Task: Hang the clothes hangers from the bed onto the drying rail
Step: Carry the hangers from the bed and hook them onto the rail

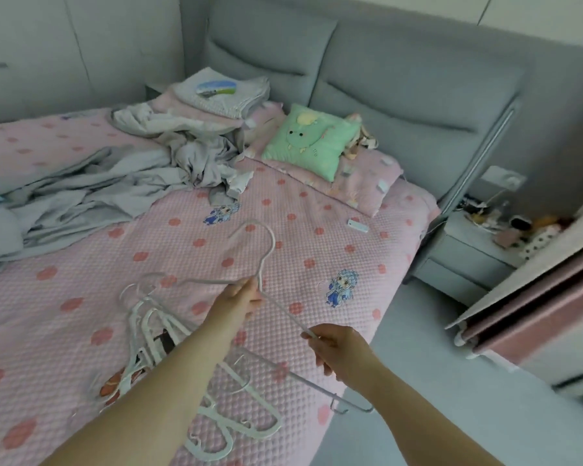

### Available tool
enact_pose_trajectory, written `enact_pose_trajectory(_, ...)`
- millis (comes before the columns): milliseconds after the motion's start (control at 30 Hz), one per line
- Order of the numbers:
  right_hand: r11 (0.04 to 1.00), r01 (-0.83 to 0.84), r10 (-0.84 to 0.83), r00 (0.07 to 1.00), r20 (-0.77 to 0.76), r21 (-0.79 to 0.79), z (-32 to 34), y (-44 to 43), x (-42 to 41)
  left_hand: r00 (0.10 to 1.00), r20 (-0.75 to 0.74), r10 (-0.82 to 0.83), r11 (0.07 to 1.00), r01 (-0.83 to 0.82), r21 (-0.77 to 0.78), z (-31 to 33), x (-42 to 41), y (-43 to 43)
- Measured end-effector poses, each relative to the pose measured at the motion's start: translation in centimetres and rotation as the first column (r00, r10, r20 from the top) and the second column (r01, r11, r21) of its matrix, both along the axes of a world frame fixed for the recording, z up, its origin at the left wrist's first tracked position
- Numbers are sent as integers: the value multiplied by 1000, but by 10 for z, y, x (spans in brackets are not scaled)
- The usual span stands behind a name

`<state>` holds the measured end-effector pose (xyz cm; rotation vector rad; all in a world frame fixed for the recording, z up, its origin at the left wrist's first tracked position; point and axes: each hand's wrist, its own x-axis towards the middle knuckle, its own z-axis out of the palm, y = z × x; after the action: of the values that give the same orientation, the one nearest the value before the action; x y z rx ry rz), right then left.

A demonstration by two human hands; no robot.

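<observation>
A thin white wire hanger (266, 250) is lifted above the pink bed (81, 304), hook pointing away from me. My left hand (241, 302) grips it at the neck below the hook. My right hand (337, 351) pinches the end of its right shoulder arm. On the bedspread under my arms lies a heap of several white plastic hangers (148, 331). More white hangers (246, 418) lie near the bed's front edge, beside a grey metal hanger (317, 385). No drying rail is in view.
A crumpled grey sheet (115, 183) covers the bed's left and far side. A green cushion (312, 141) leans by the grey headboard (401, 95). A small white remote (357, 226) lies on the bedspread. A cluttered nightstand (468, 243) and a pink-edged panel (535, 307) stand at right.
</observation>
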<state>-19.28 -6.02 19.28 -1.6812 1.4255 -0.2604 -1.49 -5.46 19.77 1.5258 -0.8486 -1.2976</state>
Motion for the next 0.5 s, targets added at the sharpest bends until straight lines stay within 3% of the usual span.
enact_pose_trajectory(133,985,108,-108,994,12,-134,37,16,-46,931,-360,-52,998,37,-47,56,-65,-31)
enact_pose_trajectory(233,959,226,-220,974,50,-171,60,41,-84,894,-421,-153,988,146,-49,86,-122,-36)
enact_pose_trajectory(367,864,380,-386,921,50,-331,93,86,-149,836,-340,-431,900,425,-95,126,-202,-20)
enact_pose_trajectory(500,606,565,-646,760,68,-560,132,141,-221,700,-68,-710,701,694,-164,172,-272,29)
